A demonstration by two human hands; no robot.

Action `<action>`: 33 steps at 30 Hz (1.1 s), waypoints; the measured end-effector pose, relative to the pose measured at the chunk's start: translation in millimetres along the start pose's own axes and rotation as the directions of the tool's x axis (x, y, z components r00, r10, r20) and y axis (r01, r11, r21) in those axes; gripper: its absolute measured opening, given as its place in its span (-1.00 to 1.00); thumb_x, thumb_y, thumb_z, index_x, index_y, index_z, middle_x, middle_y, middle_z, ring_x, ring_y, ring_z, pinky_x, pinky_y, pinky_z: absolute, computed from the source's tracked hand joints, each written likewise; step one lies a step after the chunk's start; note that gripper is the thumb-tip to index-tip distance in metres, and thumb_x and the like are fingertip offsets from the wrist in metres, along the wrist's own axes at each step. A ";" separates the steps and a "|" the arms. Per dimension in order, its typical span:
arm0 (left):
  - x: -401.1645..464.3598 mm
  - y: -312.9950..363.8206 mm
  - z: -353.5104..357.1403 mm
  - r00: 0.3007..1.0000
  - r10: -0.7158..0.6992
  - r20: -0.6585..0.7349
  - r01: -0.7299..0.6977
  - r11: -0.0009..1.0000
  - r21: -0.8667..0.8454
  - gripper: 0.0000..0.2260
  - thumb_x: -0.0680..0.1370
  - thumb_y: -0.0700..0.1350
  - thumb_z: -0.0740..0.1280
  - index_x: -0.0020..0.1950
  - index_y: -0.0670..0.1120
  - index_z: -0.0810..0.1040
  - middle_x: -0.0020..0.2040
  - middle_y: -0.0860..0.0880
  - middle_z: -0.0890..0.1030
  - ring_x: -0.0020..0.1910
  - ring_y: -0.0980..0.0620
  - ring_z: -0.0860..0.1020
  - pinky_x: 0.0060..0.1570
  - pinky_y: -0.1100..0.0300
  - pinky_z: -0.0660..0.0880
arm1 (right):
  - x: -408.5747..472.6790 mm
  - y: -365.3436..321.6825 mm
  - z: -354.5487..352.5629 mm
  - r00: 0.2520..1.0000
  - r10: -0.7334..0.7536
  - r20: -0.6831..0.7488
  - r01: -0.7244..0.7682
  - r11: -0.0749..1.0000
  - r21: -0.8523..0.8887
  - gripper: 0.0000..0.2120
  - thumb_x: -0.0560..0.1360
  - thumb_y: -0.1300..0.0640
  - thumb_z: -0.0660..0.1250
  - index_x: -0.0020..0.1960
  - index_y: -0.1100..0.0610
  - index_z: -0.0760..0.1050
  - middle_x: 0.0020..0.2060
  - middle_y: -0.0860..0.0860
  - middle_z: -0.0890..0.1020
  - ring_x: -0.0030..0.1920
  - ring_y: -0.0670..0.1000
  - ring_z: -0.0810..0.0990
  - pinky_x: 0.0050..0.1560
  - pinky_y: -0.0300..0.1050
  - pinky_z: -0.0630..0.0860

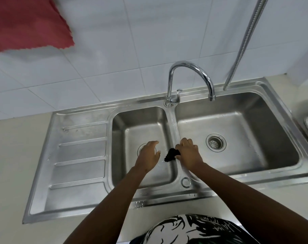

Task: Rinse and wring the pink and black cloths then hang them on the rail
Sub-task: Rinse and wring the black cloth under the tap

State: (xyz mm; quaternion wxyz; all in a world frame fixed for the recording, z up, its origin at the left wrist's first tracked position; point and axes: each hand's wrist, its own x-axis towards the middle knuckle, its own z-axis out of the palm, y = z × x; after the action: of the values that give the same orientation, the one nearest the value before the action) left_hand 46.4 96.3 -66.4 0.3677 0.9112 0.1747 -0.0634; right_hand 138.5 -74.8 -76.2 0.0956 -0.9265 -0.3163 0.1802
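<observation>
Right hand clenches the balled black cloth over the sink divider, while the open, empty left hand hovers just beside it.

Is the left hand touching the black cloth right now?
Apart. The head view shows the left hand open over the left basin, with bare steel visible between its fingers and the black cloth bunched in the right hand.

A stainless-steel double-bowl sink sits in the pale counter, draining board left of both bowls. The curved chrome tap stands behind the divider, spout over the right bowl. A pink cloth hangs on the tiled wall, upper left.
</observation>
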 end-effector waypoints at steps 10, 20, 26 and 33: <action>-4.6 -5.2 -19.5 0.985 -0.002 0.172 0.039 0.977 -0.210 -0.40 0.41 -0.04 0.50 0.40 -0.01 0.35 0.36 0.04 0.43 0.33 0.09 0.39 0.30 0.22 0.32 | 11.1 0.7 -65.0 0.988 -0.153 0.034 0.131 0.928 0.349 -0.82 0.42 0.08 0.40 0.02 0.01 0.55 -0.10 -0.01 0.50 -0.02 0.06 0.53 0.01 -0.08 0.43; -7.2 47.4 -54.4 0.979 0.166 0.116 -0.088 0.865 -0.493 -0.07 0.23 -0.09 0.63 0.48 0.03 0.19 0.32 0.12 0.45 0.29 0.26 0.42 0.24 0.27 0.44 | -16.7 -48.9 -151.1 0.985 -0.145 -0.091 0.167 0.701 0.694 -0.78 0.39 0.31 0.40 -0.08 0.06 0.47 -0.12 -0.05 0.57 -0.07 0.03 0.61 -0.21 -0.31 0.50; -20.2 63.4 -64.1 0.992 0.080 0.094 -0.032 0.901 -0.433 -0.93 0.45 -0.10 0.45 -0.13 0.00 0.57 -0.26 -0.06 0.61 -0.28 -0.01 0.57 -0.26 0.15 0.49 | -36.6 -54.7 -156.1 0.987 -0.112 -0.117 0.157 0.488 0.859 -0.54 0.44 0.42 0.29 0.13 -0.10 0.47 0.08 0.06 0.47 -0.04 0.05 0.58 -0.09 -0.15 0.56; -38.7 71.7 -83.9 0.972 0.131 0.195 -0.040 0.910 -0.413 -0.93 0.52 -0.19 0.31 -0.05 -0.05 0.56 -0.23 -0.08 0.65 -0.27 0.03 0.63 -0.15 0.21 0.55 | -51.9 -49.5 -135.4 0.984 -0.175 -0.039 0.161 0.762 0.627 -0.52 0.39 0.40 0.27 0.29 0.15 0.46 0.33 0.10 0.30 0.35 0.02 0.32 0.32 -0.19 0.30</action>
State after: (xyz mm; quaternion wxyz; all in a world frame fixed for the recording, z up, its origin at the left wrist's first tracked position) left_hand 35.5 96.0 50.1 0.5681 0.8093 0.1022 -0.1092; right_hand 126.4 -76.9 76.6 0.4111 -0.8075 -0.3208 0.2759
